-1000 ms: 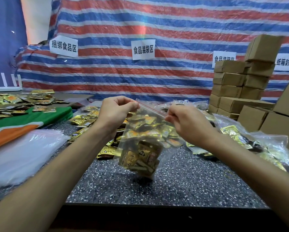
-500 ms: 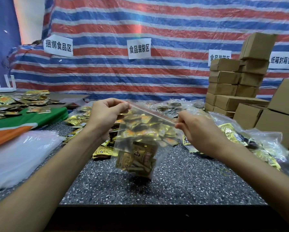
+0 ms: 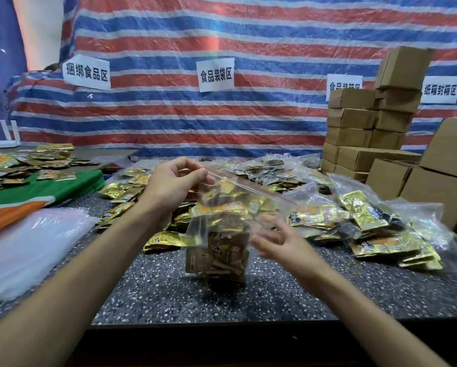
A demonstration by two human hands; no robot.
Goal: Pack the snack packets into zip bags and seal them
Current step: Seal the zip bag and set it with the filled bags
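— Any writing to read?
— Plenty on the tarp [image 3: 248, 35]. Reads 捆绑食品区 on the left sign [image 3: 86, 72], 食品装袋区 on the middle sign [image 3: 216, 74], 纸箱封箱区 on the right sign [image 3: 440, 90]. A fourth sign [image 3: 344, 84], half hidden behind boxes [image 3: 354, 120]. Print on the packets [image 3: 227, 252] too small to make out.
— And the bag [image 3: 222, 223]?
— Hangs over the table [image 3: 169, 295] between both hands, stuffed with gold packets, with its red zip line slanting down to the right.
— Left hand [image 3: 173, 185]?
— Pinches the bag's top left corner at the zip, thumb against curled fingers.
— Right hand [image 3: 280, 242]?
— Blurred, just beside the bag's lower right. Fingers spread and loosely bent, gripping nothing. Can't tell whether touching the plastic.
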